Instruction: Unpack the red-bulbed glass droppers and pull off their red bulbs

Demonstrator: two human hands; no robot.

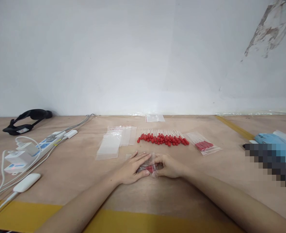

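My left hand [130, 168] and my right hand [168, 165] meet at the middle of the wooden table [84, 181]. Between them lies a small clear bag [150, 166] with red-tipped droppers inside; both hands press on it, fingers flat. Just beyond the hands, a row of several loose red-tipped droppers [162, 138] lies on the table. A filled clear bag of droppers [203, 144] rests to their right. A stack of empty clear bags [116, 142] lies to their left.
A power strip with plugs and white cables [33, 150] runs along the left. A black headband [26, 121] lies at the far left by the wall. One more clear bag [155, 118] sits near the wall. Blue items [271, 139] lie at the right.
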